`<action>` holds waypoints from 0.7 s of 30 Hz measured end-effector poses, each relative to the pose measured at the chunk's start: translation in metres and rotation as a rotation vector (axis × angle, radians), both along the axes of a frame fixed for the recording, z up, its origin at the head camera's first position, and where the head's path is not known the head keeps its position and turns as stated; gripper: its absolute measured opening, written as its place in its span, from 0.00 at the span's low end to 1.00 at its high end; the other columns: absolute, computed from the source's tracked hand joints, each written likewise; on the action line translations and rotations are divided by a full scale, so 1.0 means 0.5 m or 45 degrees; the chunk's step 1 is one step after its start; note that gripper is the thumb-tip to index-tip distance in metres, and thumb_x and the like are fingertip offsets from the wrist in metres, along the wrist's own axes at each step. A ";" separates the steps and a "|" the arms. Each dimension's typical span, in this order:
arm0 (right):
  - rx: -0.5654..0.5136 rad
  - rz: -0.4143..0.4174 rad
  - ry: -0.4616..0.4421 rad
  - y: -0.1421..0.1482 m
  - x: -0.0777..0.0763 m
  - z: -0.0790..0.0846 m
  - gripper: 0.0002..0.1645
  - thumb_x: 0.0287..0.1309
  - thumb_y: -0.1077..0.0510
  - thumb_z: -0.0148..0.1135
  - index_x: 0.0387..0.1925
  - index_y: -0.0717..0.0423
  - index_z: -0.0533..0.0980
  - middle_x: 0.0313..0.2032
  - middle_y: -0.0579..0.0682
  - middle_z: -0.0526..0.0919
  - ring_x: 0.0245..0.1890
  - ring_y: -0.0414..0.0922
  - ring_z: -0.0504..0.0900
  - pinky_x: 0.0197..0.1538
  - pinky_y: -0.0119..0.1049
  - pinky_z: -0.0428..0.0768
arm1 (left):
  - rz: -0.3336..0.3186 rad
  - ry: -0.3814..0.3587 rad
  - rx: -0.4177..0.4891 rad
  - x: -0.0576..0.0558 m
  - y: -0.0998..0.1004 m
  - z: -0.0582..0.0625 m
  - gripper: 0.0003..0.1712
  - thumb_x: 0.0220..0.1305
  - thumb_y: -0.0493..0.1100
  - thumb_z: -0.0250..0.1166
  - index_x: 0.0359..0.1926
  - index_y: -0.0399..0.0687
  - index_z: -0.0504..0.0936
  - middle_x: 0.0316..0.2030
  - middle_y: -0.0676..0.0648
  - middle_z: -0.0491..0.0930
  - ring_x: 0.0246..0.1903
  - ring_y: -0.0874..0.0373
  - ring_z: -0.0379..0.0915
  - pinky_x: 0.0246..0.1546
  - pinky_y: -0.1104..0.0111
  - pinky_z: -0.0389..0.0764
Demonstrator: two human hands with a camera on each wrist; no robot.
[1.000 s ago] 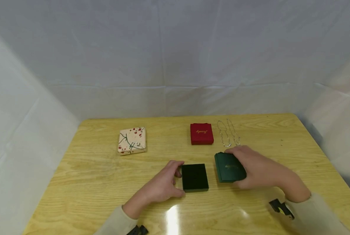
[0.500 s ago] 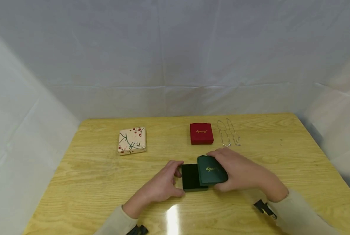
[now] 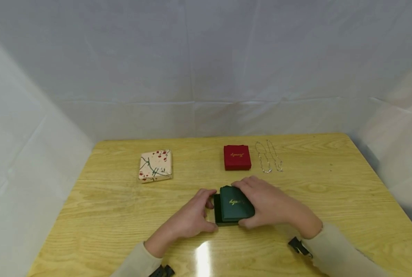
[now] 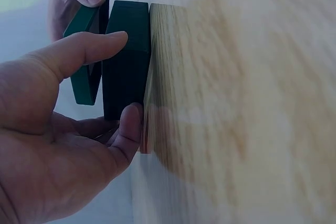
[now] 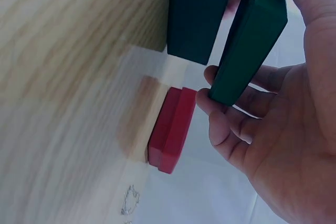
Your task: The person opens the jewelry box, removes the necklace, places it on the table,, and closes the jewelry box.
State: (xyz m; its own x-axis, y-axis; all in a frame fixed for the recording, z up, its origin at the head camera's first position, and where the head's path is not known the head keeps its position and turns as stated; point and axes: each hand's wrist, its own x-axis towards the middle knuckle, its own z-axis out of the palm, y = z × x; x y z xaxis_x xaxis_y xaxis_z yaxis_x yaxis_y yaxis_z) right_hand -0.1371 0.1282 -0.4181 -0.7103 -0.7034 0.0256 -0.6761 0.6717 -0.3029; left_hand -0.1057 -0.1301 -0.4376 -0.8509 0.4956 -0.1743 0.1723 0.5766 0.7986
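My right hand (image 3: 268, 202) grips a dark green box lid (image 3: 236, 204) with gold lettering, fingers on its far edge and thumb on the near one. The lid hovers tilted just above the matching green box base (image 4: 126, 61), covering most of it; a dark strip of the base's inside shows at the left. A gap between lid and base is visible in both wrist views. My left hand (image 3: 192, 215) holds the base by its left end, thumb on the near side and fingers on the far side. The base sits on the wooden table (image 3: 105, 223).
Behind the green box lies a red box (image 3: 237, 157) with gold lettering, its lid on. Two thin silver chains (image 3: 268, 157) are laid out to its right. A cream box (image 3: 155, 166) with a red-flower branch pattern rests at the back left.
My right hand has carried the green lid leftward, from beside the base to over it. The left hand and the base have stayed in place.
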 end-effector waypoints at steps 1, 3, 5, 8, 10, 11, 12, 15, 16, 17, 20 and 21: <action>0.001 0.006 0.003 -0.003 0.000 -0.001 0.59 0.34 0.28 0.70 0.67 0.48 0.62 0.54 0.40 0.71 0.51 0.37 0.66 0.54 0.38 0.73 | 0.000 -0.001 0.001 0.000 0.000 0.000 0.54 0.43 0.41 0.77 0.70 0.42 0.58 0.47 0.51 0.68 0.40 0.55 0.69 0.38 0.69 0.76; 0.007 0.016 0.007 -0.010 0.000 -0.003 0.59 0.35 0.27 0.69 0.67 0.49 0.62 0.55 0.41 0.71 0.51 0.38 0.67 0.54 0.39 0.73 | 0.002 -0.001 0.003 0.000 0.000 -0.001 0.55 0.43 0.41 0.77 0.70 0.43 0.58 0.47 0.51 0.68 0.40 0.55 0.69 0.38 0.69 0.76; 0.028 0.018 0.005 -0.015 0.000 -0.004 0.59 0.35 0.26 0.68 0.67 0.49 0.61 0.55 0.41 0.71 0.51 0.38 0.67 0.55 0.39 0.72 | 0.001 -0.007 0.013 -0.001 -0.001 -0.001 0.55 0.43 0.41 0.77 0.70 0.44 0.57 0.48 0.52 0.68 0.41 0.55 0.69 0.39 0.69 0.75; 0.050 0.015 0.007 -0.022 0.000 -0.006 0.59 0.36 0.25 0.67 0.68 0.48 0.61 0.56 0.42 0.70 0.52 0.38 0.67 0.56 0.39 0.72 | -0.003 -0.022 0.025 -0.002 -0.002 -0.001 0.55 0.44 0.41 0.77 0.71 0.46 0.57 0.49 0.53 0.67 0.44 0.56 0.69 0.40 0.69 0.76; 0.062 0.016 0.010 -0.026 0.001 -0.007 0.59 0.36 0.25 0.66 0.68 0.48 0.61 0.57 0.43 0.70 0.53 0.39 0.67 0.57 0.40 0.71 | -0.005 -0.034 0.032 -0.002 -0.003 -0.001 0.55 0.44 0.42 0.77 0.71 0.47 0.56 0.51 0.53 0.66 0.45 0.56 0.69 0.41 0.68 0.75; 0.063 0.018 0.012 -0.027 0.000 -0.008 0.59 0.36 0.25 0.66 0.68 0.48 0.61 0.57 0.43 0.70 0.53 0.39 0.67 0.57 0.40 0.71 | -0.006 -0.038 0.033 -0.002 -0.004 -0.001 0.55 0.44 0.42 0.77 0.71 0.47 0.56 0.51 0.53 0.66 0.45 0.56 0.69 0.41 0.68 0.75; 0.063 0.020 0.013 -0.028 0.001 -0.008 0.59 0.36 0.25 0.66 0.68 0.48 0.61 0.57 0.43 0.70 0.53 0.39 0.68 0.57 0.40 0.71 | -0.005 -0.039 0.030 -0.002 -0.004 0.000 0.55 0.44 0.42 0.77 0.71 0.48 0.56 0.51 0.53 0.66 0.45 0.56 0.69 0.41 0.68 0.75; 0.067 0.025 0.015 -0.033 0.001 -0.009 0.59 0.37 0.25 0.66 0.67 0.48 0.62 0.57 0.44 0.70 0.54 0.39 0.68 0.58 0.40 0.71 | 0.002 -0.038 0.020 -0.001 -0.004 0.001 0.56 0.44 0.42 0.77 0.71 0.48 0.55 0.51 0.54 0.67 0.45 0.56 0.69 0.40 0.69 0.75; 0.068 0.026 0.013 -0.034 0.002 -0.009 0.59 0.37 0.25 0.66 0.67 0.48 0.62 0.57 0.44 0.71 0.54 0.40 0.68 0.58 0.40 0.71 | 0.004 -0.035 0.016 -0.001 -0.004 0.001 0.56 0.44 0.42 0.77 0.71 0.49 0.55 0.51 0.54 0.67 0.45 0.56 0.69 0.40 0.69 0.75; 0.070 0.026 0.011 -0.035 0.002 -0.009 0.59 0.37 0.25 0.66 0.67 0.49 0.62 0.57 0.44 0.70 0.55 0.40 0.68 0.58 0.41 0.71 | 0.005 -0.032 0.010 -0.001 -0.003 0.001 0.56 0.44 0.42 0.77 0.71 0.49 0.55 0.51 0.54 0.67 0.45 0.56 0.69 0.40 0.69 0.75; 0.077 0.026 0.007 -0.039 0.002 -0.010 0.59 0.37 0.25 0.66 0.67 0.49 0.62 0.58 0.44 0.70 0.55 0.40 0.68 0.59 0.41 0.71 | 0.002 -0.020 0.007 0.000 -0.003 0.002 0.57 0.44 0.41 0.77 0.72 0.49 0.55 0.50 0.54 0.67 0.44 0.56 0.69 0.39 0.69 0.75; 0.076 0.027 0.008 -0.040 0.002 -0.011 0.59 0.37 0.25 0.66 0.67 0.49 0.62 0.57 0.45 0.70 0.55 0.41 0.68 0.59 0.41 0.70 | -0.001 -0.016 0.007 0.000 -0.003 0.002 0.57 0.43 0.41 0.77 0.72 0.49 0.55 0.50 0.54 0.67 0.44 0.56 0.69 0.38 0.69 0.75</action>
State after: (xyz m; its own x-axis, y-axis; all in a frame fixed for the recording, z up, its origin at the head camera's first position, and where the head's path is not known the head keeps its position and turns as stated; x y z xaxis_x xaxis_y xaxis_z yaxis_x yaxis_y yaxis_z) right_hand -0.1361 0.1083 -0.4234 -0.6954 -0.7185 -0.0125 -0.6919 0.6741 -0.2586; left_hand -0.1057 -0.1315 -0.4363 -0.8483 0.4972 -0.1822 0.1624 0.5718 0.8041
